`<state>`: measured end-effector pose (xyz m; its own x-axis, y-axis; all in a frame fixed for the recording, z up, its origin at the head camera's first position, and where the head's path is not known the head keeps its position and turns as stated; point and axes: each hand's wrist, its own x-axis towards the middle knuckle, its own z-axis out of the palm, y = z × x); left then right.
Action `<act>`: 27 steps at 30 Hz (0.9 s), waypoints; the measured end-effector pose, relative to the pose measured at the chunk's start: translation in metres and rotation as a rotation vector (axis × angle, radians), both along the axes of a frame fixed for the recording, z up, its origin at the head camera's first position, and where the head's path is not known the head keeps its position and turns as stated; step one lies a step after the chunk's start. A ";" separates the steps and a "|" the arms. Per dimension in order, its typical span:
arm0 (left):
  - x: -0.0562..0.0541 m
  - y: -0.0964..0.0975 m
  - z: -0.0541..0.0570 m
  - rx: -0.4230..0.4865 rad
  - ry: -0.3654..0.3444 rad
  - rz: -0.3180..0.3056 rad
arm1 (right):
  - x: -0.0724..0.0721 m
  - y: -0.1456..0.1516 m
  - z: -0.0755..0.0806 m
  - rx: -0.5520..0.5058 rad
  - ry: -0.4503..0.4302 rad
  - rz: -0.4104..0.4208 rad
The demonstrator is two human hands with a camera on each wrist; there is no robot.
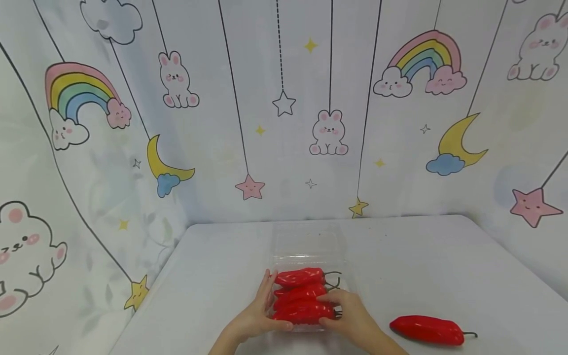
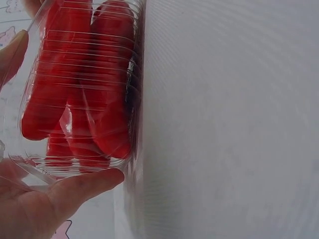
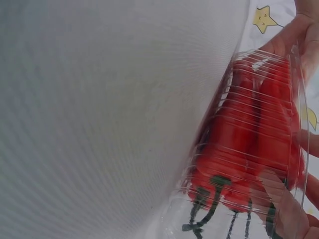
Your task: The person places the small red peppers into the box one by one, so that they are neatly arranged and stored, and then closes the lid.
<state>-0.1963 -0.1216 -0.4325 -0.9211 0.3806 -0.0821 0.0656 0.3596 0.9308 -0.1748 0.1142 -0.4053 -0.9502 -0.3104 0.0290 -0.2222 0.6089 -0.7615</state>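
A clear plastic clamshell box (image 1: 309, 245) stands on the table, its lid folded open toward the back. Several glossy red chili peppers (image 1: 299, 277) with dark stems pointing right lie stacked in it. My left hand (image 1: 254, 315) rests against the box's left end, fingers straight along that wall and thumb at the front corner; in the left wrist view its thumb (image 2: 92, 189) lies along the ribbed end wall. With fingers over the top and thumb in front, my right hand (image 1: 350, 313) pinches the front red chili pepper (image 1: 303, 312) near its stem end.
Another red chili pepper (image 1: 428, 330) lies alone on the white table (image 1: 426, 266), right of the box, its stem pointing right. Behind and beside the table hangs a pale cloth (image 1: 222, 148) printed with rabbits, rainbows, moons and stars.
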 end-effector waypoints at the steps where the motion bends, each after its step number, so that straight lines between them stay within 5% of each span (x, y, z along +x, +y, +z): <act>1: 0.000 0.000 0.000 -0.005 0.002 0.000 | 0.000 0.000 0.000 -0.003 0.004 0.006; 10: 0.001 0.000 0.000 -0.005 -0.004 0.010 | 0.001 0.001 0.001 -0.022 0.010 0.031; 27: 0.002 0.000 0.000 0.004 -0.006 0.009 | 0.004 0.015 0.009 -0.093 0.071 -0.063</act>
